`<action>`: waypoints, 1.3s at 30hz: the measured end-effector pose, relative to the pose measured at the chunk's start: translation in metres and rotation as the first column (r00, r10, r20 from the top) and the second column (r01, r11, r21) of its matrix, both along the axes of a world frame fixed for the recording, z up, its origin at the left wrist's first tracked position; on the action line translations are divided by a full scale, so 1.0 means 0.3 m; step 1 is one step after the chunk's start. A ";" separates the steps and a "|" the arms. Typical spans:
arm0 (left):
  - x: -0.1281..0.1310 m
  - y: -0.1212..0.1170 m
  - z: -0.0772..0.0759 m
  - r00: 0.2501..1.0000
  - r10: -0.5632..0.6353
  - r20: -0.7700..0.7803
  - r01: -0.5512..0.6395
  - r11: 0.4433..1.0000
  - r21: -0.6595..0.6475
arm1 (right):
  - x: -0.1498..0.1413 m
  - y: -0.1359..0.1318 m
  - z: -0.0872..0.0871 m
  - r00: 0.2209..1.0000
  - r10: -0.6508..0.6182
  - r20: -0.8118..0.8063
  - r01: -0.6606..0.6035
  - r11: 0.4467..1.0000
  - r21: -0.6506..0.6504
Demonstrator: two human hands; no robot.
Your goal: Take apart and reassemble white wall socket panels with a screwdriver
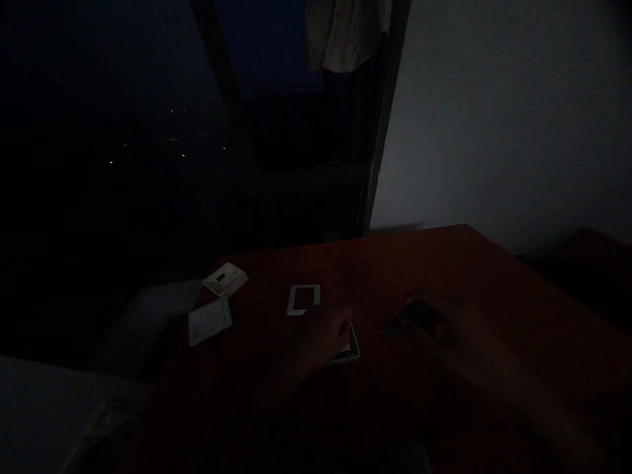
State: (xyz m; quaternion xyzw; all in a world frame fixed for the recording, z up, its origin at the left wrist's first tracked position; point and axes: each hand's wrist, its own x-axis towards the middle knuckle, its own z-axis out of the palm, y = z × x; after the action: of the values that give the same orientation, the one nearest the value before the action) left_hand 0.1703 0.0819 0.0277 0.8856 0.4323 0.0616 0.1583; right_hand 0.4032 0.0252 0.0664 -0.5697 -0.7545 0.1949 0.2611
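Note:
My left hand is closed, its fingers bent down over a small white-edged square piece on the table. The hand covers most of that piece, and what the fingertips grip is hidden. To the right, my right hand is wrapped round a dark green tool with an orange part near the palm. The narrow end of this tool points left, towards the square piece but apart from it; its exact kind is lost in the dark. Just beyond my left hand lies a white rectangular frame with an open middle.
On the table's left side are a white box with a rectangular hole and a flat white plate. The reddish-brown table reaches a pale wall. Behind it is a dark window with a hanging cloth. Light is very dim.

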 end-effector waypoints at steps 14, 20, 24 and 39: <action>-0.462 -0.179 -0.260 0.796 0.603 0.057 -0.604 0.797 0.017 | -0.104 0.065 0.023 0.997 0.006 -0.072 0.002 0.994 0.112; -0.476 -0.218 -0.254 0.782 0.623 0.014 -0.623 0.782 -0.014 | -0.164 0.092 0.018 0.995 0.069 -0.071 -0.060 0.990 0.125; -0.492 -0.234 -0.256 0.783 0.621 0.040 -0.621 0.783 -0.009 | -0.190 0.097 0.033 0.992 0.113 -0.058 -0.107 0.989 0.098; -0.229 -0.159 -0.249 0.900 0.340 0.273 -0.330 0.940 -0.082 | -0.268 0.120 0.092 0.975 0.194 0.111 -0.206 0.973 0.103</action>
State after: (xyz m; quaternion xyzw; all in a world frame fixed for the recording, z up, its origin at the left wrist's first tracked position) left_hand 0.1014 0.0343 -0.0471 0.7772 0.5519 0.2067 0.2207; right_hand 0.3227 0.0612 0.0940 -0.4839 -0.8301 0.1481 0.2342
